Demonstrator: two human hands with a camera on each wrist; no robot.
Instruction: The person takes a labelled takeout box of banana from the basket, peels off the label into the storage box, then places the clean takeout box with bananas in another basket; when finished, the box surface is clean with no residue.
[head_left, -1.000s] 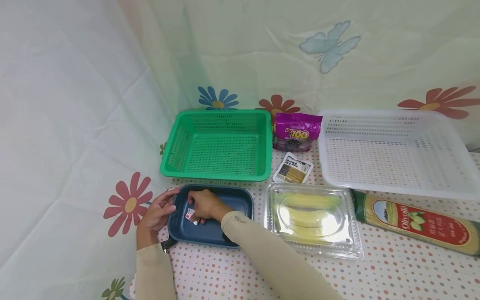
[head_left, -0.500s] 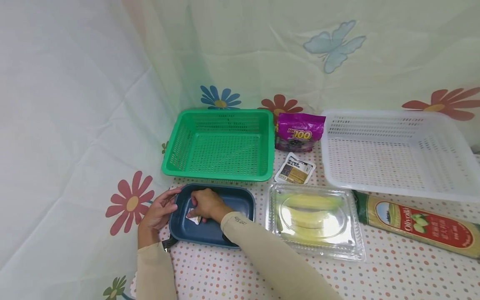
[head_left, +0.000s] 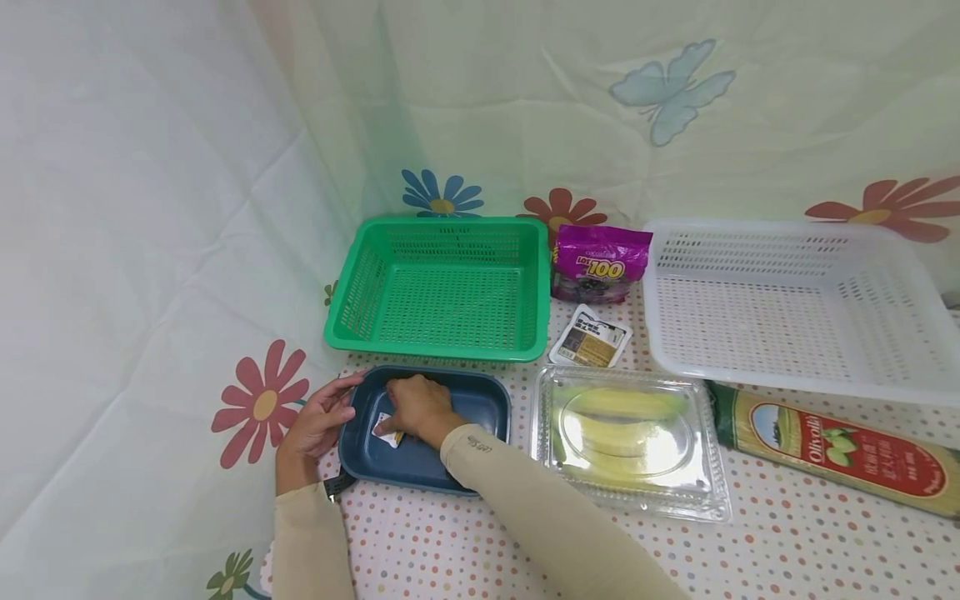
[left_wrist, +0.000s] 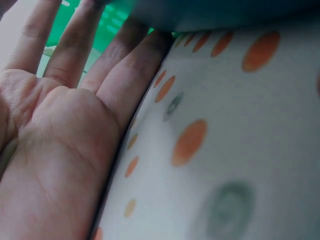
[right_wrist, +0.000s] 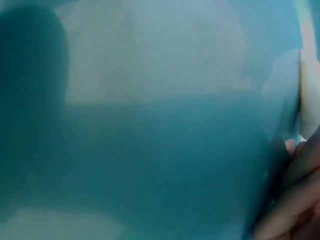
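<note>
A dark blue rectangular dish (head_left: pixel 457 467) sits on the dotted tablecloth near the left wall. My left hand (head_left: pixel 318 423) is at its left end, touching the rim; the left wrist view shows those fingers (left_wrist: pixel 65 55) extended against the dish's outer side. Inside the dish, my right hand (head_left: pixel 420 410) pinches a small white packet (head_left: pixel 386 430) with coloured print, its thumb lying across it. The packet is low, near the dish floor, and partly covered by the fingers. In the right wrist view the dish's blue surface (right_wrist: pixel 165 165) fills most of the frame, with curled fingers (right_wrist: pixel 295 200) at the right edge.
Behind the dish stands a green basket (head_left: pixel 435 354). To the right are a clear box of bananas (head_left: pixel 626 442), a flat sealed packet (head_left: pixel 591 337), a purple bag (head_left: pixel 602 265), a white basket (head_left: pixel 795 383) and a pack of spaghetti (head_left: pixel 840 446). A hanging cloth (head_left: pixel 187 250) borders the left.
My right hand has shifted slightly within the dish, and the packet has turned a little under the thumb. My left hand stays at the dish's left end. The head view has swung slightly left.
</note>
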